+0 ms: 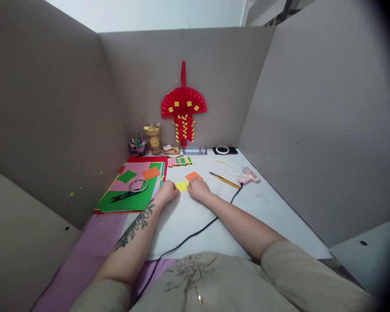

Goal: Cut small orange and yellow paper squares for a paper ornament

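A small piece of yellow paper (182,186) lies between my two hands at the middle of the white table. My left hand (168,190) is closed, its curled fingers at the paper's left end. At the right end, my right hand (198,190) is also closed, the fingers pressed on the paper. Just beyond the right hand is an orange paper piece (194,175), partly covered by it. A narrow yellow strip (160,180) lies near my left hand. My fingertips are too small to make out clearly.
Stacked coloured sheets (143,203) at left carry black scissors (125,196) and a ring (138,186). Rolled paper tubes (179,161) lie behind. To the right are a pencil (225,180) and pink glue gun (248,177); its black cord (188,238) crosses the table. Grey panels (227,86) surround it.
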Demonstrator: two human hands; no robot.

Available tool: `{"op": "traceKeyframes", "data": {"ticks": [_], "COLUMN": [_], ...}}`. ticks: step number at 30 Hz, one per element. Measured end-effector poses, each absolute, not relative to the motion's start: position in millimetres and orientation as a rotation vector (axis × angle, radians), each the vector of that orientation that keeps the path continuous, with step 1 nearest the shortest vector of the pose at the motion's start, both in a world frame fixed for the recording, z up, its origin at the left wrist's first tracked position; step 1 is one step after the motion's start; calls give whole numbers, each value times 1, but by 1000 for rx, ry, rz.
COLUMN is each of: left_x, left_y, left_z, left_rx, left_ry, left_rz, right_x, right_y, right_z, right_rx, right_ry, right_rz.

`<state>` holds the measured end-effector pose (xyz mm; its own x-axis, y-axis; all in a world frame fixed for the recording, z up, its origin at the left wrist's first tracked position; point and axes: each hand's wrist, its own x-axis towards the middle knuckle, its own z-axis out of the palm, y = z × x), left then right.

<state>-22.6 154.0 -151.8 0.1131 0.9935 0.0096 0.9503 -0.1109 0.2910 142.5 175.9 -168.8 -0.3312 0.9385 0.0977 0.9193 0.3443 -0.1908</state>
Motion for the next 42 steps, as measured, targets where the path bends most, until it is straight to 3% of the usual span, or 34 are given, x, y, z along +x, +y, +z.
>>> {"op": "traceKeyframes", "data": {"ticks": [13, 18, 21, 27, 36, 42], "left_x": [-21, -27, -28, -26, -21, -13], "left_y": [152, 150, 148, 137, 125, 117], "left_z": [-147, -152, -152, -136, -123, -118], "left_rx": [2161, 2332, 2448, 2452, 2493, 2536], "left_ry": [1958, 1635, 1505, 1770, 1787, 1810], "left_rz": [303, 473, 394, 123, -34, -138], "right_x": [146, 151, 153, 154, 150, 156], "right_y": [179, 185, 187, 185, 161, 153], "right_z": [-170, -174, -176, -176, -167, -158], "right_rx": [-1678, -1695, -1691, -1562, -1054, -1206], "right_ry": [-2370, -2282, -2254, -2259, -2594, -2693], "right_rz": [218, 354, 386, 366, 161, 80]}}
